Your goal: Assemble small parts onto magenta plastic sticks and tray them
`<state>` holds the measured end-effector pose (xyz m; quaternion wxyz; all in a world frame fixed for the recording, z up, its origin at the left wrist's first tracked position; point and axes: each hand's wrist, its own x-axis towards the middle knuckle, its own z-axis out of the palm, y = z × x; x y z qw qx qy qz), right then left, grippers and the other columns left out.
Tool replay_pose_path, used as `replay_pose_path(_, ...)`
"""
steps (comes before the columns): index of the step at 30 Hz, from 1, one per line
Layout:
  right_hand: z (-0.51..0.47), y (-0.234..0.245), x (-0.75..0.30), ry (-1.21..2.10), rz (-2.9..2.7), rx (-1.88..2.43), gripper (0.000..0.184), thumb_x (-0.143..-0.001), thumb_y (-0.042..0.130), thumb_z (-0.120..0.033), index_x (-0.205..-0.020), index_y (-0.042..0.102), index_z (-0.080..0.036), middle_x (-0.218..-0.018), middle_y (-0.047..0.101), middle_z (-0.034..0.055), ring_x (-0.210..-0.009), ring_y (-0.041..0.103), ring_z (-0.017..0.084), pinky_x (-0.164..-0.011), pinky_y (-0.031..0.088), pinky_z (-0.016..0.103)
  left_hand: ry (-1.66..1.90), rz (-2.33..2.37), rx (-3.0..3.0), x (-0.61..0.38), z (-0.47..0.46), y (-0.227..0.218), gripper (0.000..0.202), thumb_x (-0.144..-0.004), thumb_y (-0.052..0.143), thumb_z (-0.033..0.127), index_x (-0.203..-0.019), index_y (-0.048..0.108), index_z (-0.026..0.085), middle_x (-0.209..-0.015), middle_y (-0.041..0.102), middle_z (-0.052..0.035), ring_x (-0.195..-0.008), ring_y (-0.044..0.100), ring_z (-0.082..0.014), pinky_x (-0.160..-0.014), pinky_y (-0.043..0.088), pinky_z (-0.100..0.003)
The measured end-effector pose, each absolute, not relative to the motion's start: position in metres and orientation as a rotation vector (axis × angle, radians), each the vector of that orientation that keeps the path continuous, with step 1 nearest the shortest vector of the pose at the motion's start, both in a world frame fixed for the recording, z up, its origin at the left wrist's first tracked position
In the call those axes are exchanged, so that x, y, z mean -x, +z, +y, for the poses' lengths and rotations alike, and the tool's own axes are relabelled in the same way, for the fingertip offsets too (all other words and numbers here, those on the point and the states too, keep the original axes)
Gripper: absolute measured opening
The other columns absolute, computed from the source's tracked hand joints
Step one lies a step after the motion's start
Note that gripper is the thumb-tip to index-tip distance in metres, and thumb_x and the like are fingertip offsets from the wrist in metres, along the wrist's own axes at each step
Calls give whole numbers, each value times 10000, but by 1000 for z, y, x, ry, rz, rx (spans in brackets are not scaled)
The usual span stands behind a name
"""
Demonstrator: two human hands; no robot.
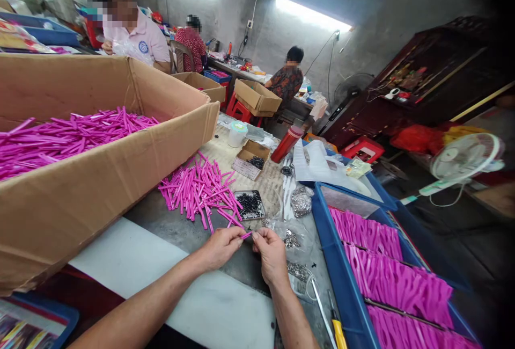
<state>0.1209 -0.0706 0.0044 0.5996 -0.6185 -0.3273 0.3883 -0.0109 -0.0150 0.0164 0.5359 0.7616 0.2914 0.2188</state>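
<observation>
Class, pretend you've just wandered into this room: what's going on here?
A person at a table holds a thin pink stick in the left hand, with the right hand at its other end. Beyond them lie a loose pile of pink sticks and a tray of black pieces. A cardboard box of similar sticks stands left; a blue crate of pink pieces is right.

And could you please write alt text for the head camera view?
A left hand and a right hand hold a pink stick over a workbench. Beyond lie loose pink sticks, with a cardboard box at left and a blue crate at right.
</observation>
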Motion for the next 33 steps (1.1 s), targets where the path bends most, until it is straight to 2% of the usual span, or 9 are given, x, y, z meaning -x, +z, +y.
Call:
replay_pose_path(7, -68, 5, -120, 907, -730, 1396, 159, -596, 606, -262, -633, 490, -159, -462, 409, -80, -423, 348, 69, -437, 262, 197, 472, 704, -1653, 8, -15, 12, 200, -734, 390, 203, -793, 565, 123, -527, 403, 51, -467, 347, -84, -426, 270, -171)
replay_pose_path(13, -69, 1, -121, 949, -739, 1350, 165, -675, 557, -311, -669, 508, -154, -454, 432, -69, -430, 360, 72, -464, 278, 204, 457, 710, -1586, 8, -16, 16, 185, -724, 396, 201, -783, 553, 124, -510, 400, 62, -409, 314, -67, -398, 246, -169)
replay_pose_path(17, -71, 3, -120, 938, -760, 1372, 194, -706, 522, -341, -704, 527, -147, -446, 436, -65, -434, 365, 75, -471, 283, 207, 458, 699, -1565, 8, -15, 14, 187, -727, 395, 209, -788, 549, 123, -507, 395, 61, -404, 307, -65, -386, 230, -166)
replay_pose_path(24, -71, 3, -116, 899, -776, 1421, 225, -610, 596, -317, -737, 536, -141, -495, 455, -60, -434, 392, 79, -447, 295, 208, 462, 696, -1576, 8, -16, 16, 181, -729, 386, 200, -753, 548, 123, -504, 387, 62, -399, 298, -63, -380, 227, -166)
replay_pose_path(33, -73, 4, -117, 876, -786, 1394, 233, -694, 516, -380, -684, 521, -147, -430, 431, -63, -415, 365, 77, -446, 292, 208, 481, 668, -1585, 9, -15, 18, 183, -722, 403, 180, -782, 564, 116, -522, 400, 56, -423, 316, -61, -386, 239, -160)
